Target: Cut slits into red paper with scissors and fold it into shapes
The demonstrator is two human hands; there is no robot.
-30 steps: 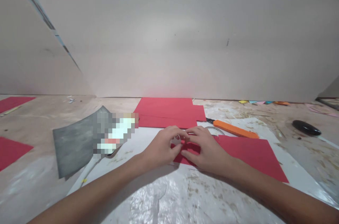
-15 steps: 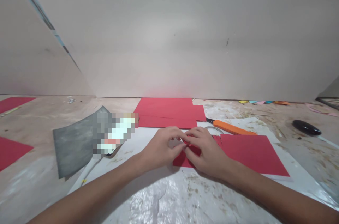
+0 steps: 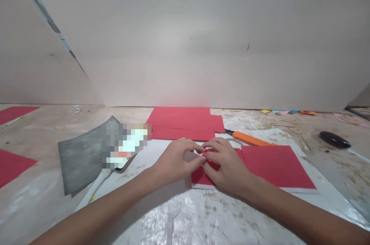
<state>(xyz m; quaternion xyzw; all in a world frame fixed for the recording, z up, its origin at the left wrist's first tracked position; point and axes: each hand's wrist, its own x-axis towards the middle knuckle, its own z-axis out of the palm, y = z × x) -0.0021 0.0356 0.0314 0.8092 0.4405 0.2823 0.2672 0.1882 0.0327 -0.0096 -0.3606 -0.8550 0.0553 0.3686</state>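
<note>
A red paper sheet (image 3: 274,166) lies flat on the white plastic-covered table (image 3: 179,214), in front of me and to the right. My left hand (image 3: 177,160) and my right hand (image 3: 225,166) meet at its upper left corner. The fingertips of both hands are curled and pinch the red paper's corner, which is folded or rolled up between them. My right palm rests on the left part of the sheet. What the fingers do to the corner is partly hidden.
A stack of red sheets (image 3: 185,123) lies just beyond my hands. An orange utility knife (image 3: 250,139) lies right of it. A grey sheet (image 3: 82,156) sits to the left, more red paper (image 3: 13,162) at the far left, a black object (image 3: 334,139) at the far right.
The red sheet has turned slightly and now lies squarer to the table edge. My fingers have closed tighter on its corner. Both hands stayed in about the same place.
</note>
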